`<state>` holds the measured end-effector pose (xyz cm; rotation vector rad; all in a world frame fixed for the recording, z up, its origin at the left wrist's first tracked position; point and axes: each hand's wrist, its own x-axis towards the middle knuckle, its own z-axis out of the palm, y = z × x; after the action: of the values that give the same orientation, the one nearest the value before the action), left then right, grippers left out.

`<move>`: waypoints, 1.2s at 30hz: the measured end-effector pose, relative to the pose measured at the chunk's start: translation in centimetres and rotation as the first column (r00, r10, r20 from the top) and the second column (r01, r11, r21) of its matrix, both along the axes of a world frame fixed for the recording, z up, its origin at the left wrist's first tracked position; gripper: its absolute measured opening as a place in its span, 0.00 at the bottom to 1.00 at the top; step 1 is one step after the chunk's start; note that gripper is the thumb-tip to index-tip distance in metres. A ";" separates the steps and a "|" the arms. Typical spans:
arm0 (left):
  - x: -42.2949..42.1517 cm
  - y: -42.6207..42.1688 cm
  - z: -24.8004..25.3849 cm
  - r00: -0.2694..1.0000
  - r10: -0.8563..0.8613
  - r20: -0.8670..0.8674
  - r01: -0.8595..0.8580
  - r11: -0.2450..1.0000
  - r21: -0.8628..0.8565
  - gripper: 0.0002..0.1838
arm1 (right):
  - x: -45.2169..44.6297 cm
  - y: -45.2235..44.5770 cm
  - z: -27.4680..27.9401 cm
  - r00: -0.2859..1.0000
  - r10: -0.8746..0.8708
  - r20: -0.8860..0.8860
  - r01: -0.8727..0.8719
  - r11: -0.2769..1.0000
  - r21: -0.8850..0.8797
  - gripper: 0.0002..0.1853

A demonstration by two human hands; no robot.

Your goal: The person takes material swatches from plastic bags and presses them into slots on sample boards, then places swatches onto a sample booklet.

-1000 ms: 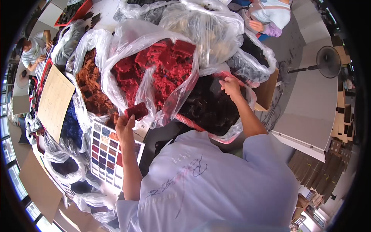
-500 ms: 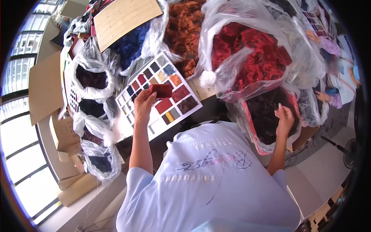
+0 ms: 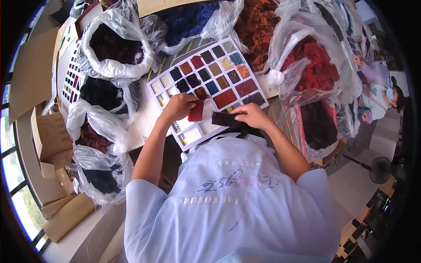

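A white board (image 3: 191,136) divided into small compartments lies tilted on the table in front of me, with many coloured plush swatches set in it. My left hand (image 3: 179,106) is closed on a red plush swatch (image 3: 196,111) held over the lower middle of the board. Between the fingers and thumb of my right hand (image 3: 254,116) is a dark brown plush swatch (image 3: 224,119), just right of the red one over the board's near edge. A small brown swatch (image 3: 201,92) shows beside my left fingers.
Plastic bags of fluffy material surround the board: blue (image 3: 188,21), orange-brown (image 3: 256,28), red (image 3: 313,65) and dark brown (image 3: 319,125). More dark-filled bags (image 3: 116,46) line the left side. Cardboard boxes (image 3: 52,136) stand by the window. A co-worker (image 3: 377,96) is at the right.
My right hand has moved left from the dark brown bag to the board and now holds a dark swatch. My left hand has lowered the red swatch closer to the board. The view has shifted.
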<state>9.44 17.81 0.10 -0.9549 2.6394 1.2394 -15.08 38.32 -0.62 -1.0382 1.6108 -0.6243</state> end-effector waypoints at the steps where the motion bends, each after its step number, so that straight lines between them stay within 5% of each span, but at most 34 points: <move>1: -0.9 -0.3 -0.4 0.994 -0.105 -0.013 0.104 0.994 -0.043 0.13 | 0.9 -1.4 -0.7 1.000 -0.003 -0.012 0.003 1.000 0.006 0.12; 3: -2.4 -0.3 -2.2 0.970 -0.233 -0.071 0.226 0.970 -0.091 0.12 | 2.5 -3.6 -1.9 0.853 0.339 -0.398 -0.412 0.904 -0.113 0.14; 7: -3.8 0.3 -4.4 0.920 -0.360 -0.156 0.317 0.917 -0.244 0.10 | 5.3 -6.6 -1.4 0.722 0.466 -0.512 -0.494 0.865 0.090 0.15; 11: -3.8 0.9 -5.0 0.897 -0.414 -0.153 0.363 0.890 -0.275 0.09 | 7.0 -6.6 -0.7 0.712 0.458 -0.533 -0.443 0.881 0.165 0.12; 17: -2.1 1.4 -5.4 0.863 -0.398 -0.311 0.308 0.902 -0.302 0.10 | 8.1 -3.6 -1.9 0.750 0.315 -0.582 -0.431 0.900 -0.069 0.12; 24: -1.5 2.4 -3.9 0.832 -0.554 0.024 0.515 0.757 -0.402 0.18 | 8.2 -3.3 -3.0 0.697 0.366 -0.617 -0.553 0.822 -0.136 0.20; 28: -0.2 3.9 -3.6 0.858 -0.506 0.085 0.474 0.718 -0.510 0.22 | 7.8 -3.3 -3.9 0.726 0.325 -0.606 -0.559 0.791 -0.246 0.11; 33: 0.0 5.0 -3.2 0.878 -0.472 0.073 0.445 0.752 -0.487 0.18 | 7.5 -3.5 -4.7 0.636 0.370 -0.677 -0.714 0.616 -0.334 0.09; 36: -0.8 4.4 -2.6 0.870 -0.453 0.193 0.491 0.773 -0.401 0.14 | 8.2 -3.2 -5.1 0.645 0.284 -0.709 -0.687 0.621 -0.377 0.08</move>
<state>8.62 22.18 -2.53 -0.3017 2.8801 0.4851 -6.89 35.13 -5.70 -2.3159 1.4884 -0.4397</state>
